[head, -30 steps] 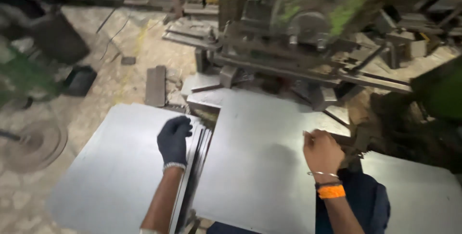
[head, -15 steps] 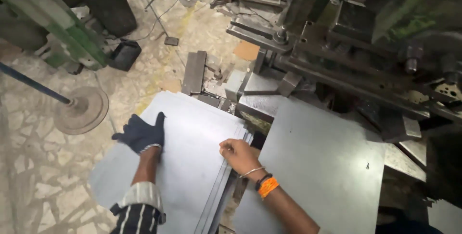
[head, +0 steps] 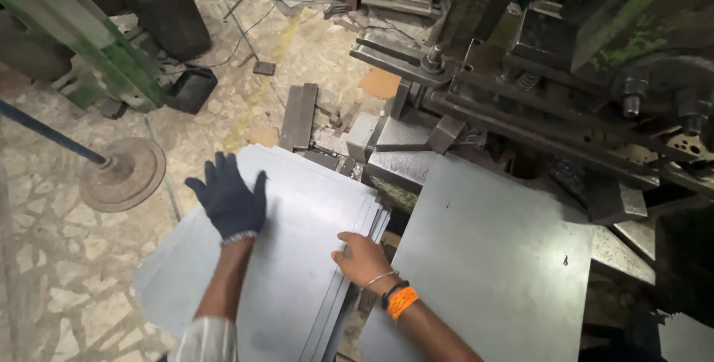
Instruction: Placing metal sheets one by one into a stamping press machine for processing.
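Note:
My left hand [head: 229, 198], in a dark blue glove, lies flat with spread fingers on the top sheet of a stack of grey metal sheets [head: 297, 258]. My bare right hand [head: 363, 259], with an orange band and a bangle at the wrist, rests on the stack's right edge, fingers curled over the sheet edges. Whether it grips a sheet is not visible. Another large grey metal sheet [head: 491, 258] lies to the right on the bed of a press machine [head: 565, 57].
The green and dark press machine fills the upper right, its tooling [head: 416, 57] overhanging the sheet. A flat steel bar [head: 299, 116] lies on the stone floor behind the stack. A round metal base on a blue rod [head: 123, 172] stands to the left, with a green frame [head: 89, 42] beyond.
The view has swung left, from the machine bed to the sheet stack. My left hand has spread flat on the top sheet, and my right hand has come over to the stack's right edge.

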